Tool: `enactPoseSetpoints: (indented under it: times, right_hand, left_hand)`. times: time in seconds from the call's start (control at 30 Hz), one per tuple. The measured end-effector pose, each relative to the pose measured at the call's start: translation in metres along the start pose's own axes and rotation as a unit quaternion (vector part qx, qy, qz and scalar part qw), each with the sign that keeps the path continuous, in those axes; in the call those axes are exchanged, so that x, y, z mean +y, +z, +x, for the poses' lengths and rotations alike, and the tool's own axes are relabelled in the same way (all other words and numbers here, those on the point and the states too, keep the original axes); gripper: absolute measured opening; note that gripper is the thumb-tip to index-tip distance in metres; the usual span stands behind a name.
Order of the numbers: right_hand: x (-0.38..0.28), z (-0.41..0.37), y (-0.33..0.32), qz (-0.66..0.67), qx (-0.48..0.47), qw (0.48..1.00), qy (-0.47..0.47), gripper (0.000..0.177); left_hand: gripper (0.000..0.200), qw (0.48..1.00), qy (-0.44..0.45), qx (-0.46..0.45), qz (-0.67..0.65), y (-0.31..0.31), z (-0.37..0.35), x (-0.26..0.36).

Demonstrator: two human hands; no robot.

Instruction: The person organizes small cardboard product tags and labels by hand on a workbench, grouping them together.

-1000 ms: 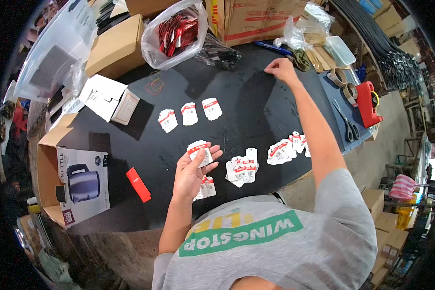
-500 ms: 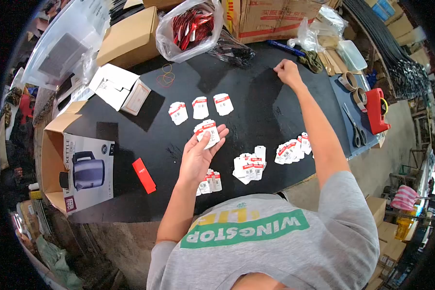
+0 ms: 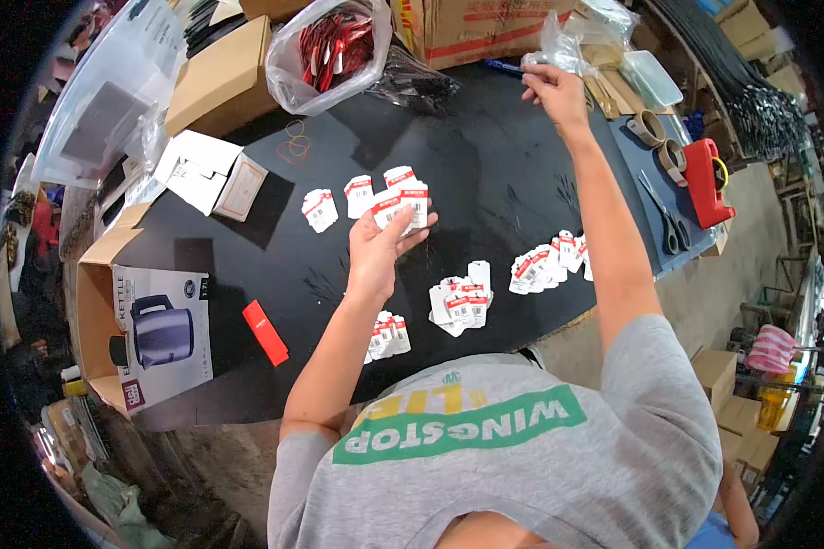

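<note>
The left hand (image 3: 374,254) grips a small batch of white-and-red tags (image 3: 412,212), thumb on top and fingers underneath, raised above the middle of the table (image 3: 485,165). The right hand (image 3: 560,99) reaches toward the table's far edge, fingers loosely bent; whether anything is between them I cannot tell. It is just beside a blue pen (image 3: 502,66) and a clear bag (image 3: 558,46).

Three tag stacks (image 3: 320,211) lie in a slanting row beyond the left hand, the rightmost partly hidden by the held batch. Closer to the near edge are three looser tag piles (image 3: 460,302), one by the left forearm, one centrally, one running up to the right arm. A red strip (image 3: 265,333) lies left of them.

At the near left corner is a kettle box (image 3: 163,339), on its side and open. Farther along the left edge is a white box (image 3: 212,176), with rubber bands (image 3: 294,145) to its right. A bag of red packets (image 3: 331,50) sits at the far edge. Along the right edge are tape rolls (image 3: 672,163), scissors (image 3: 665,216) and a red dispenser (image 3: 707,188).
</note>
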State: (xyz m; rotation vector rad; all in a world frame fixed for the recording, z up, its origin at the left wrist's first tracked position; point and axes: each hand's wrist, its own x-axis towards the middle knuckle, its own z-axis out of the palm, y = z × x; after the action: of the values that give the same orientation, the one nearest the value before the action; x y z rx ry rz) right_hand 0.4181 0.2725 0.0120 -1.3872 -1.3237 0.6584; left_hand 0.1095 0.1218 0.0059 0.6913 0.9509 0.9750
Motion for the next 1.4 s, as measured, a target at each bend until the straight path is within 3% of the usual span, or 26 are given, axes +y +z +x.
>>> enactPoseSetpoints:
  times: [0.13, 0.3, 0.57, 0.67, 0.73, 0.8, 0.97, 1.13, 1.23, 1.3, 1.4]
  right_hand:
    - [-0.036, -0.025, -0.005, 0.093, -0.010, 0.995, 0.021, 0.024]
    - [-0.101, -0.104, 0.029, 0.094, -0.257, 0.956, 0.109, 0.020]
    - [-0.102, -0.141, 0.060, 0.131, -0.249, 0.952, 0.120, 0.027]
    - [-0.107, -0.145, 0.059, 0.143, -0.263, 0.945, 0.128, 0.026]
    - [-0.112, -0.147, 0.062, 0.142, -0.285, 0.939, 0.130, 0.023]
    - [-0.117, -0.150, 0.067, 0.186, -0.317, 0.922, 0.123, 0.022]
    - [-0.158, -0.153, 0.086, 0.240, -0.386, 0.882, 0.127, 0.022]
    - [-0.166, -0.157, 0.146, 0.189, -0.421, 0.880, 0.112, 0.018]
    - [-0.163, -0.165, 0.195, 0.156, -0.417, 0.892, 0.082, 0.019]
    - [-0.159, -0.169, 0.226, 0.185, -0.392, 0.899, 0.068, 0.018]
    - [-0.144, -0.177, 0.263, 0.224, -0.426, 0.870, 0.102, 0.019]
  left_hand:
    - [0.024, 0.998, 0.042, 0.034, -0.007, 0.006, 0.007, -0.008]
    - [0.023, 0.994, 0.101, 0.035, -0.003, 0.017, 0.010, -0.011]
    - [0.020, 0.983, 0.175, 0.052, 0.019, 0.026, -0.005, -0.008]
    - [0.016, 0.965, 0.242, 0.048, 0.093, 0.023, -0.010, -0.010]
    - [0.017, 0.938, 0.295, 0.060, 0.170, 0.016, -0.015, -0.010]
    - [0.021, 0.874, 0.394, 0.072, 0.277, 0.005, -0.023, -0.005]
    - [0.041, 0.767, 0.524, 0.122, 0.351, -0.017, -0.040, 0.017]
    - [0.035, 0.753, 0.504, 0.193, 0.376, -0.049, -0.075, 0.023]
    - [0.018, 0.857, 0.372, 0.269, 0.236, -0.070, -0.100, 0.016]
    - [0.020, 0.910, 0.279, 0.277, 0.132, -0.084, -0.119, 0.011]
    - [0.023, 0.935, 0.184, 0.298, 0.054, -0.106, -0.146, -0.008]
